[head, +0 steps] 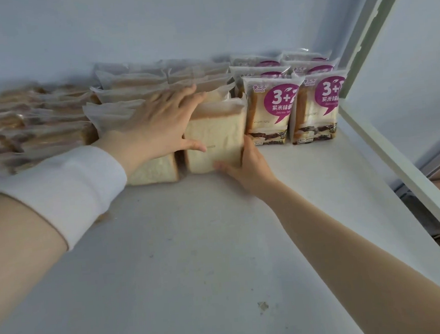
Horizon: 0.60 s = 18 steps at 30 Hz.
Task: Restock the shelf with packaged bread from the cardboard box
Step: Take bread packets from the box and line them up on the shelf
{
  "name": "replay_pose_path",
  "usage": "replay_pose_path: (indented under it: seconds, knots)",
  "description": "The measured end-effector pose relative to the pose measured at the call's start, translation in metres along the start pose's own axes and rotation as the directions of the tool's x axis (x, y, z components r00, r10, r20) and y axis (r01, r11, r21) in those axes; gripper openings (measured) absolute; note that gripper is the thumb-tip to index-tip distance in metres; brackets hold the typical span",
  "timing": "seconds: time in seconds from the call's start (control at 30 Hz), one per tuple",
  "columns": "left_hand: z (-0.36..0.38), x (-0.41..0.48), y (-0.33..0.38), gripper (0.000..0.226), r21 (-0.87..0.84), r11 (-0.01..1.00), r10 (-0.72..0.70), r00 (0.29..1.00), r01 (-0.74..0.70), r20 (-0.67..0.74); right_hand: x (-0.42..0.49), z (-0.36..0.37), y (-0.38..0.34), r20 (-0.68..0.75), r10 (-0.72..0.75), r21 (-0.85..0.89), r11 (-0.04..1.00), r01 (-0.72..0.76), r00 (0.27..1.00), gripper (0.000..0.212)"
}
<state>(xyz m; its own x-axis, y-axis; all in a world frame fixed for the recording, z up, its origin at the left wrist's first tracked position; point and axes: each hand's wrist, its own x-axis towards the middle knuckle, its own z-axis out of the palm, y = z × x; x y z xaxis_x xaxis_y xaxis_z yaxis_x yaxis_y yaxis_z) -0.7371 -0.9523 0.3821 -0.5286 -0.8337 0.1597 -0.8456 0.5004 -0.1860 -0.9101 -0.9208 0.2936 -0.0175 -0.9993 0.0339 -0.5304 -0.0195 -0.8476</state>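
Both outstretched: left hand (157, 124) flat atop bread pack (216, 138), right hand (245, 168) pinching corner.

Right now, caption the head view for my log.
Left hand and right hand steady a white bread pack upright on the shelf beside purple-labelled packs.

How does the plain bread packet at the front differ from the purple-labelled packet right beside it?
The plain bread packet has an unprinted, see-through wrapper; the purple-labelled packet carries a big purple bubble reading 3+2. The plain bread packet shows a pale white slice; the purple-labelled packet shows dark and light layers near its bottom. The plain one stands further forward than the purple-labelled one. Both stand upright on the white shelf.
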Motion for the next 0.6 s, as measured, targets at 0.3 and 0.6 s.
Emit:
replay_pose_path:
  seconds: [0.3, 0.6]
  knots:
    - [0.010, 0.002, -0.001, 0.093, 0.019, 1.000, 0.024, 0.997, -0.023, -0.072, 0.008, 0.008, -0.002, -0.073, 0.027, -0.084, 0.996, -0.034, 0.997, 0.072]
    - [-0.027, -0.042, -0.045, 0.117, -0.062, 0.996, -0.064, 0.994, 0.070, 0.087, -0.067, 0.028, -0.031, -0.407, -0.385, -0.259, 0.918, 0.300, 0.828, 0.075]
